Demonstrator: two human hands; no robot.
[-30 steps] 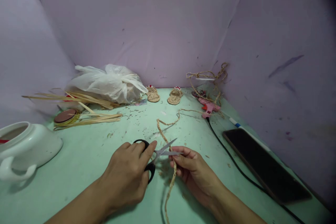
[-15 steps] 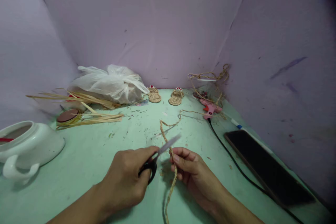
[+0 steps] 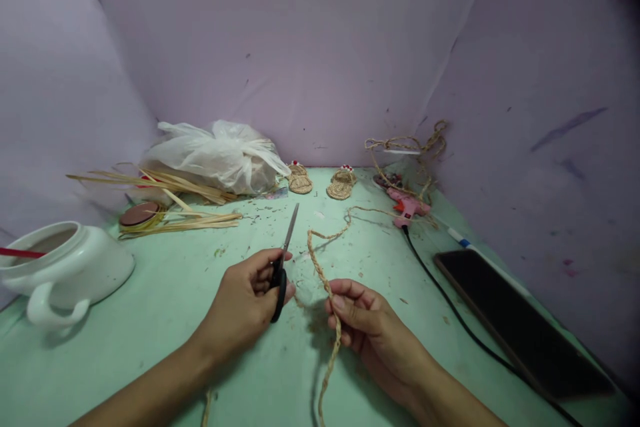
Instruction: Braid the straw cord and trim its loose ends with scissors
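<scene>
My left hand [image 3: 250, 297] is closed around the black handles of a pair of scissors [image 3: 289, 233], whose blades point up and away from me and look closed together. To its right, my right hand [image 3: 363, 313] pinches a braided straw cord [image 3: 320, 269] between thumb and fingers. The cord hangs down toward the near edge of the view and runs up and right across the table toward the pink glue gun [image 3: 407, 205]. The scissors are apart from the cord. Two small woven sandals [image 3: 342, 184] with red and white beads stand at the back.
A white plastic bag [image 3: 220, 157], straw strips [image 3: 200, 221] and a round container with a brown lid [image 3: 140, 215] lie back left. A white ceramic pot [image 3: 95, 257] stands at left. A black phone [image 3: 520, 320], a pen [image 3: 463, 240] and a black cable [image 3: 450, 320] are at right.
My left hand has drawn the scissors left, away from the cord, and turned the blades more upright. My right hand still pinches the cord. The view has shifted slightly.
</scene>
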